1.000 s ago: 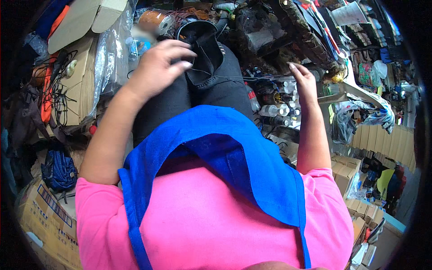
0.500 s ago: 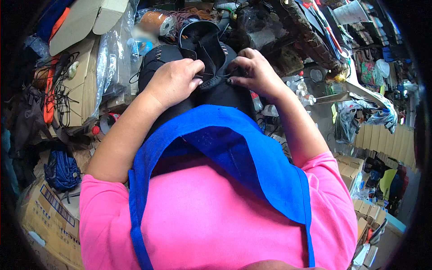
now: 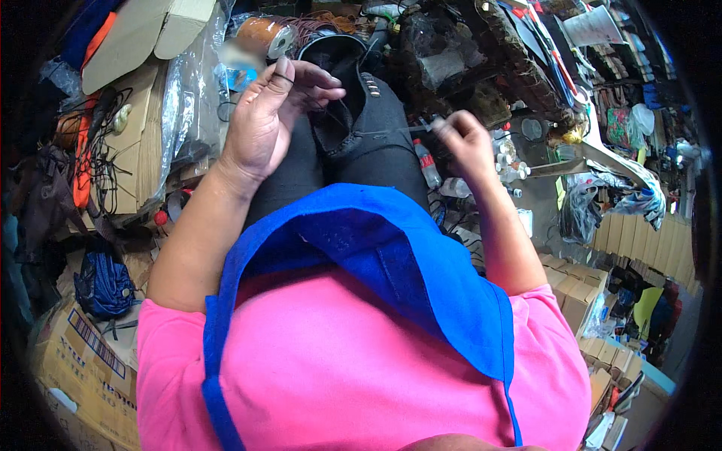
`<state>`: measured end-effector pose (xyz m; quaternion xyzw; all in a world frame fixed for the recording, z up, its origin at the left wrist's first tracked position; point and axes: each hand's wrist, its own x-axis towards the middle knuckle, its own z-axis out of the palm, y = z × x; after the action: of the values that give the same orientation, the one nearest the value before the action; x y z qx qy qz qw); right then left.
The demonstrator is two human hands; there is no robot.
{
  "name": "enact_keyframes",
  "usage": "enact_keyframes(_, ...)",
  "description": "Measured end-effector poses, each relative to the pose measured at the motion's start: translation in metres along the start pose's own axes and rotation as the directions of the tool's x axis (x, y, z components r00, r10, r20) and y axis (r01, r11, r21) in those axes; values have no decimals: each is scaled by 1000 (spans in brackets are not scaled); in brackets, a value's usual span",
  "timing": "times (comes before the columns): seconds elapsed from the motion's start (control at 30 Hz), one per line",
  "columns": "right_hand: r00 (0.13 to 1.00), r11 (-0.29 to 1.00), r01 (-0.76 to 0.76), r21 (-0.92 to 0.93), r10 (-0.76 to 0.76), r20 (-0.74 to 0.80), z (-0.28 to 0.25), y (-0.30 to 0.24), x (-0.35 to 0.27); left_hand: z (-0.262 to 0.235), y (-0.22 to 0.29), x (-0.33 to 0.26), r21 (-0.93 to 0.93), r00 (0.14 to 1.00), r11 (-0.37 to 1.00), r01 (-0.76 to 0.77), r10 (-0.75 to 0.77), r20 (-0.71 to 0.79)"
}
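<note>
A black shoe (image 3: 359,113), apparently an upper with a wide round opening, is held between my black-clad knees, with pale stitches on its side. My left hand (image 3: 263,120) is raised at the left of the opening, its fingers curled and a dark thread (image 3: 284,77) looped over one finger. To the right of the shoe, my right hand (image 3: 468,143) is partly smeared by motion, its fingers pinched together. A thread (image 3: 395,130) runs taut from the shoe's edge toward it. Something small and pale (image 3: 427,125) shows by its fingertips, too blurred to name.
A spool of orange cord (image 3: 259,36) stands beyond my left hand. Cardboard (image 3: 135,143) and plastic sheeting (image 3: 184,113) lie at the left. Plastic bottles (image 3: 430,167) are near my right forearm. A blue apron (image 3: 361,210) covers my lap's near part.
Both hands were close together at the shoe's edge. Now they are apart: the left has risen and turned palm up, the right has moved right, with the thread drawn out.
</note>
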<state>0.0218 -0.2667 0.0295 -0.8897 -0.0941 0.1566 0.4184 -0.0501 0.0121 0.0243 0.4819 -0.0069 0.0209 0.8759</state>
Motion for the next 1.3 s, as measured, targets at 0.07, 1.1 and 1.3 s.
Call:
enact_keyframes(0.07, 988, 937, -71, 343, 114, -108, 3, 11, 11, 10, -4, -1, -169, 997, 985, 35, -22, 81)
enact_keyframes(1.1, 945, 951, 292, 102, -303, 122, -35, 1, 31, -86, 59, 13, 975, 996, 221, -31, 90, 12)
enact_keyframes(1.3, 834, 810, 502, -303, -360, 417, 29, -66, 36, -61, -4, 102, 964, 943, -102, 246, -205, -262)
